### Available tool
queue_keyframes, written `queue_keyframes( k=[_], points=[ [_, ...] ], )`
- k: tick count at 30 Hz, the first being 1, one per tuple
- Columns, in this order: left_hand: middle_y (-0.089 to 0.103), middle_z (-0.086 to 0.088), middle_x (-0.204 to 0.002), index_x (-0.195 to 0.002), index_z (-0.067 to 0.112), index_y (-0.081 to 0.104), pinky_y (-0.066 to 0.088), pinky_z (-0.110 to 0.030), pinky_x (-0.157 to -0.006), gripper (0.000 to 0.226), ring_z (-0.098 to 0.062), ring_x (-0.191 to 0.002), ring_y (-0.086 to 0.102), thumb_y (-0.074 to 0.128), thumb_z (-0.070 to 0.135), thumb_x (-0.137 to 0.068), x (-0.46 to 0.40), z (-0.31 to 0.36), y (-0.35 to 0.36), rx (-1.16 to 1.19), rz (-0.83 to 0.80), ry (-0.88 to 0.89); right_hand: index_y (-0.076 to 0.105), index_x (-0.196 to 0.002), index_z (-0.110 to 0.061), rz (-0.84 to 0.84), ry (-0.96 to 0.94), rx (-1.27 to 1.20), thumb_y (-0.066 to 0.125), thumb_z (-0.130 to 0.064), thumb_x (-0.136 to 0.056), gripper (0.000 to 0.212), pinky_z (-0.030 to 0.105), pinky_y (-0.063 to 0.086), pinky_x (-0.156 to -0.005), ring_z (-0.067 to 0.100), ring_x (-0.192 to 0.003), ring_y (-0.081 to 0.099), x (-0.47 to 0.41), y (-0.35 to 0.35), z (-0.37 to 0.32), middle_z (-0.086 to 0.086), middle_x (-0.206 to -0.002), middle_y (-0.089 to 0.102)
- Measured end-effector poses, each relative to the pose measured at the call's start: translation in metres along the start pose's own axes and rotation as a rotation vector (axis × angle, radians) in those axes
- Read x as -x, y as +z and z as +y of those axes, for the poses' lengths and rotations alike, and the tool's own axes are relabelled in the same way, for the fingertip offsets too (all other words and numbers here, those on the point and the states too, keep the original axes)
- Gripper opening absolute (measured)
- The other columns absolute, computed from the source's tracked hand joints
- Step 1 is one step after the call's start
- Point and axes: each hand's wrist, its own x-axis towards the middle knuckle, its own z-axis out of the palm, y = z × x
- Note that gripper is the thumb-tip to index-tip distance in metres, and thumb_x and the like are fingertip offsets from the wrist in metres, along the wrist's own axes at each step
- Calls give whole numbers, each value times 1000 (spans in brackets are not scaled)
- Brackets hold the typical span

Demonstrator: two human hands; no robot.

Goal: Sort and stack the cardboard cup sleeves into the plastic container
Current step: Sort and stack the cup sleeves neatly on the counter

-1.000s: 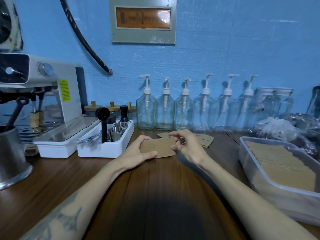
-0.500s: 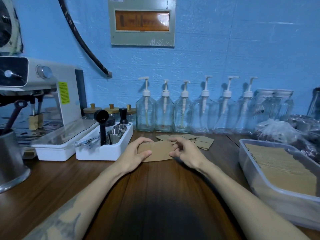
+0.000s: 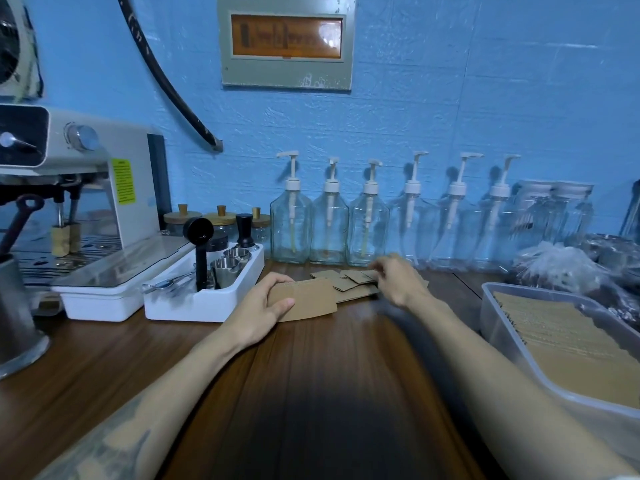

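My left hand (image 3: pixel 266 306) grips a flat brown cardboard cup sleeve (image 3: pixel 310 299) by its left end, just above the wooden counter. My right hand (image 3: pixel 398 278), blurred by motion, hovers over a loose pile of sleeves (image 3: pixel 353 280) lying in front of the pump bottles; its fingers are curled over the pile and I cannot tell whether they hold one. At the right edge stands the clear plastic container (image 3: pixel 498 323) with a packed row of sleeves (image 3: pixel 568 344) inside.
A white espresso machine (image 3: pixel 79 209) and a white tray of barista tools (image 3: pixel 204 292) sit at the left, with a metal jug (image 3: pixel 17 313) at the far left. Several glass pump bottles (image 3: pixel 329 220) line the blue wall. Plastic bags (image 3: pixel 561 265) lie behind the container.
My right hand has let go of the sleeve held by both hands and moved back right to the loose pile. My left hand keeps the sleeve.
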Motion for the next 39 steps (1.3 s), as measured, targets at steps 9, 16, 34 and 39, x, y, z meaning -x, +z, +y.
queue_keyframes(
  k=[9,16,34,39],
  points=[
    [62,8,-111,-116,29,53,48,-18,-81,21,-5,-102,59,60,23,-97,-12,-6,6,-4,-16,-5,44,-143,-21,-253,-57,283,45,-2,-85,61,48,33,-108,33,-129,35,-45,23,4,8,-146,39],
    [62,11,-110,-113,34,54,45,-17,-79,20,-3,-102,58,61,25,-96,-14,-8,7,-12,-10,-8,28,-150,-37,-382,2,227,48,-4,-81,79,50,27,-111,34,-133,28,-58,32,13,7,-153,35],
    [61,7,-111,-117,24,54,41,-1,-71,22,0,-99,57,60,19,-97,-8,-1,5,-12,-30,29,72,-105,-7,1,-33,-326,55,7,-90,28,37,51,-95,25,-106,63,-4,-21,-8,12,-105,71],
    [60,5,-113,-118,23,53,42,-9,-77,24,-2,-101,56,61,18,-97,-4,1,4,-12,-37,38,73,-99,-12,31,-57,-418,55,8,-88,29,33,51,-89,23,-98,65,25,-21,-22,9,-94,73]
  ],
)
